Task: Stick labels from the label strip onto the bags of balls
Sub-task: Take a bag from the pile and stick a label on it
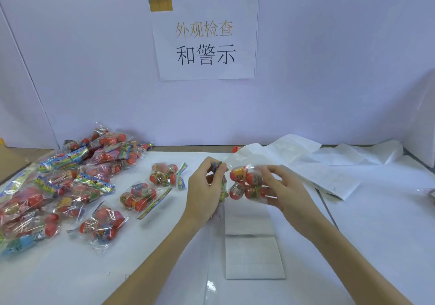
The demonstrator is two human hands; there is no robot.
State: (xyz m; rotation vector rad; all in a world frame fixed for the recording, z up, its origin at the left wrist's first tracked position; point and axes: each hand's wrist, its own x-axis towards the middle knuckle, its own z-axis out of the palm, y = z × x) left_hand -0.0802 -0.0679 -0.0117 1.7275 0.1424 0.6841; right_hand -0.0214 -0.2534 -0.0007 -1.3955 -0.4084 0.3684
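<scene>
I hold one clear bag of red balls (244, 182) in the air above the table's middle. My left hand (204, 191) grips the bag's colourful header end. My right hand (280, 187) curls round the ball end from the right. Directly under the bag lies the white label strip (253, 250), folded flat and reaching toward me. Three separate bags of balls (164, 175) lie just left of my hands. A big heap of bags (58, 179) fills the table's left side.
Used white backing paper (329, 161) trails across the back right of the table. A lone red ball (236, 149) peeks out behind it. A printed sign (204, 38) hangs on the white wall. A cardboard edge (9, 158) shows at far left.
</scene>
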